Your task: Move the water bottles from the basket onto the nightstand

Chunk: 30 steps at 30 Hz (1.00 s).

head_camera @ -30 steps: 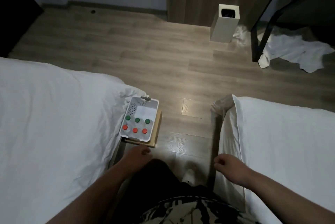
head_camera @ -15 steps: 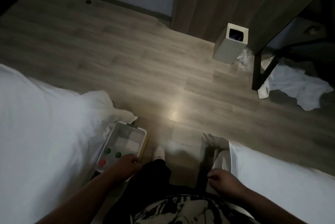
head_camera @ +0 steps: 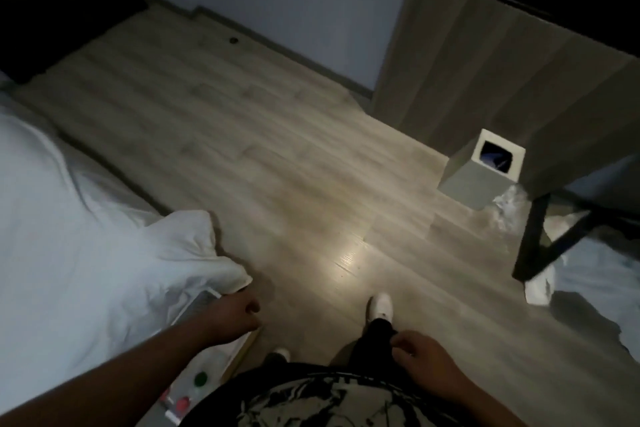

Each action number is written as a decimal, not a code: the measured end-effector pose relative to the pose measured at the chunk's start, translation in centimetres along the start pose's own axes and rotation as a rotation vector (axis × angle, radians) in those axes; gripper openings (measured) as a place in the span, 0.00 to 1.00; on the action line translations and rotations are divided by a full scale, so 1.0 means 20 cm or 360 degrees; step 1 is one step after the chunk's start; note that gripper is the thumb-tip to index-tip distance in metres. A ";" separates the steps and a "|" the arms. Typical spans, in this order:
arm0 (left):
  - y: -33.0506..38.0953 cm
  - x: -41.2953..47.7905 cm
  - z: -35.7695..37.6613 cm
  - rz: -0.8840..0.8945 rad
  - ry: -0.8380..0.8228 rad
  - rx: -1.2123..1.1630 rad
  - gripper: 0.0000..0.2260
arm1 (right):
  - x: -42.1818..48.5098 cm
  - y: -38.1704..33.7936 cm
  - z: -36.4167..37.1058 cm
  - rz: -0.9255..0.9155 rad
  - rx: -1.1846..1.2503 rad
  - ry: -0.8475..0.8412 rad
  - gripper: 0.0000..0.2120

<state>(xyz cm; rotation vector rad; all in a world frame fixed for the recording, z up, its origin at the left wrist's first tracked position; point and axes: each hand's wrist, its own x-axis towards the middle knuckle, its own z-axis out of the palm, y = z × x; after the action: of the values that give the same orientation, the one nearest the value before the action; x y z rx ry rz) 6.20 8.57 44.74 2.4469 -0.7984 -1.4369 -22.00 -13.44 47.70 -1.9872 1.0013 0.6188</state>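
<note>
The white basket (head_camera: 198, 304) sits low at the left on a wooden stand (head_camera: 244, 353), tucked against the bed. Inside it I make out a green bottle cap (head_camera: 200, 379) and a red bottle cap (head_camera: 182, 404); my left forearm hides the rest. My left hand (head_camera: 235, 318) lies on the basket's far right corner with its fingers curled over the rim. My right hand (head_camera: 425, 365) hangs loosely curled beside my dark trouser leg and holds nothing. The picture is dim and blurred.
A bed with a white duvet (head_camera: 69, 253) fills the left side. A square bin (head_camera: 481, 174) stands on the wooden floor at the right, next to a black table leg (head_camera: 533, 239) and crumpled white cloth (head_camera: 595, 274). My white shoes (head_camera: 380, 307) are on the floor.
The view has swung up and right, so the basket dropped to the lower left. My left hand slid from the basket's near right edge to its far corner. The right-hand bed left the view.
</note>
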 end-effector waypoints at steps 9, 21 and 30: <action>0.60 0.16 0.08 -0.0271 0.0318 -0.0670 0.11 | 0.52 0.16 -0.83 -0.0273 -0.0371 -0.0282 0.05; 0.76 0.34 0.07 -0.0539 0.0678 -0.1304 0.08 | 1.18 -0.30 -1.26 -0.0533 -0.0730 -0.0515 0.12; 0.69 0.45 -0.13 -0.0654 0.0946 -0.1719 0.04 | 1.50 -0.94 -1.35 -0.0787 -0.1113 -0.0684 0.08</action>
<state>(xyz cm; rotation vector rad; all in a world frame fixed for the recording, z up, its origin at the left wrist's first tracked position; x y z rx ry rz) 6.97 -8.15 45.06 1.9446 0.5234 -0.7628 12.13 -41.89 49.70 -2.4103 -0.0038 1.1460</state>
